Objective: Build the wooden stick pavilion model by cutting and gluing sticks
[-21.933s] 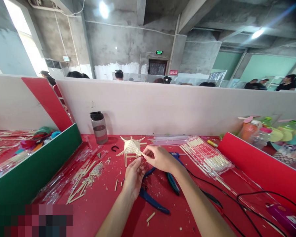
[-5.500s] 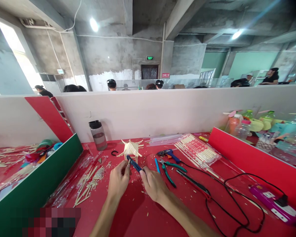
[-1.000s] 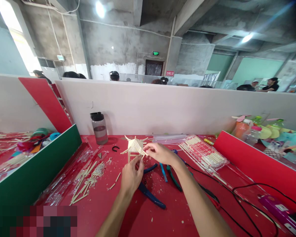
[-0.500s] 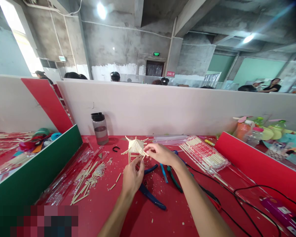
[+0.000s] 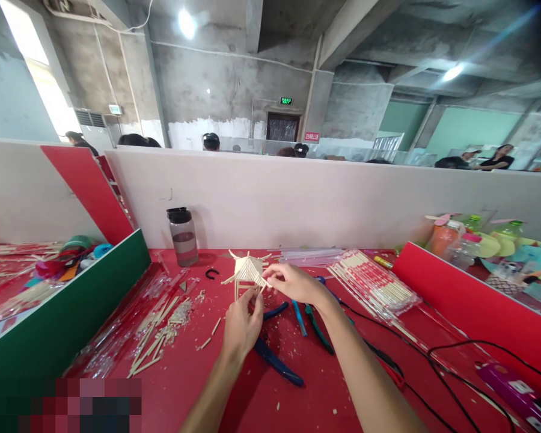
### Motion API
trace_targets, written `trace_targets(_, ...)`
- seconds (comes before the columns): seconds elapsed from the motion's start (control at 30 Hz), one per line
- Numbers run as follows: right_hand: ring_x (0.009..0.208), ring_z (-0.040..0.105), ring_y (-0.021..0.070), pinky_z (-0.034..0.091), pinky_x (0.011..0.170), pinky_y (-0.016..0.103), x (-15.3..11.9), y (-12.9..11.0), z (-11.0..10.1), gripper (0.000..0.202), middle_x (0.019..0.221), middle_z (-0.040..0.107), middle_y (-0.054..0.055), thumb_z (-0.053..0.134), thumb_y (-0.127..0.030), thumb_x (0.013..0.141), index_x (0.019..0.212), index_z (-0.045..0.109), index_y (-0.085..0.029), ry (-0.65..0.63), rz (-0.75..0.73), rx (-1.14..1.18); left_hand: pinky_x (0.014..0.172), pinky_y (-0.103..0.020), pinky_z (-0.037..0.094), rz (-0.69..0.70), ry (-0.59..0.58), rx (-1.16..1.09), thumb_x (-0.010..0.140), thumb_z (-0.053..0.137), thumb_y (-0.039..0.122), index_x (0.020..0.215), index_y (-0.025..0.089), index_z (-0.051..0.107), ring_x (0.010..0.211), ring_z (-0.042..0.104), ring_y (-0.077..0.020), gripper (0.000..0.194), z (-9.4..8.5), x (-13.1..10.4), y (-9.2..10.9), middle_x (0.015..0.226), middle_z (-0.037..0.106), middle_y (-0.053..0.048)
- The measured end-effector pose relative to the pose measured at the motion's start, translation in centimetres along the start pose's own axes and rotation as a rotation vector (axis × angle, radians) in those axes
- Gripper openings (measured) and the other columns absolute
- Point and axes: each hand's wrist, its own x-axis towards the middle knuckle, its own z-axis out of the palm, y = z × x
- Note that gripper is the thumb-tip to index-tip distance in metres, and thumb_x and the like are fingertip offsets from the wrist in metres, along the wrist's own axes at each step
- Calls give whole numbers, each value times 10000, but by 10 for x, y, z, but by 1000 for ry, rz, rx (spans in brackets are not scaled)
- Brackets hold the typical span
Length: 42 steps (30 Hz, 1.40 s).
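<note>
Red tabletop (image 5: 162,403) below a white divider (image 5: 297,198), with a grey concrete wall (image 5: 234,78) farther back. On that red, near the middle, busy at 1 little stick house (image 5: 249,269), upright on its legs, with flared roof corners. Left hand (image 5: 244,316) closed to a pinch at the near right side of the house, below the roof, holding a pale stick (image 5: 262,289) between thumb and fingers (cannot tell leg from loose piece). Right hand (image 5: 293,282) curled, with thumb and forefinger brought together on the right front roof corner.

Just under the hands, blue handles (image 5: 277,364) of a tool, partly hidden by the left hand. To the right of those, a slim blue tube (image 5: 299,317), then green-handled pliers (image 5: 319,331) beside the right forearm. Left of the left hand, short sticks (image 5: 216,325); farther left, a pile of cut sticks (image 5: 155,346), then clear wrap (image 5: 112,331) along a green board (image 5: 72,294). Back left of the house, a black open ring (image 5: 212,274) and a water bottle (image 5: 184,240), upright near the divider. Out to the right, packed sticks (image 5: 374,282), a looping black cable (image 5: 487,341), a purple box (image 5: 514,388), and a red board (image 5: 473,307) with plastic bottles (image 5: 471,246) behind. Past the divider, several people's heads (image 5: 211,141) and 1 green exit sign (image 5: 286,101).
</note>
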Motion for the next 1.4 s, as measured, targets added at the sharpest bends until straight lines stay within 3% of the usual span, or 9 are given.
trace_targets(0.27,723,694,159,503,684,248,0,0,-2,235,865,743,29,529,-207,904,1080,685,-195,-23,4,-6,552,-224,300,-8,-15,16,969,426,373,805,200,609,540,506,-124,299,-2,1,0,630,572,33)
trace_targets(0.53,696,684,153,497,651,243,0,1,-3,245,827,743,30,468,-214,940,1069,673,-177,-38,5,20,565,-237,347,-16,-28,-11,967,440,426,945,185,696,596,580,-158,352,-2,1,0,729,684,-11)
trace_targets(0.73,719,694,149,496,652,230,-1,1,-4,272,835,745,31,435,-199,951,1105,659,-177,-65,29,37,579,-240,355,-13,-44,-58,966,442,435,1026,189,697,615,575,-167,359,-2,2,1,713,662,2)
trace_targets(1.4,724,686,151,477,650,227,1,3,-4,242,840,752,29,491,-195,914,1081,664,-179,-62,18,16,558,-235,319,-8,-34,-117,968,445,443,962,172,672,578,506,-148,354,0,2,-4,637,562,23)
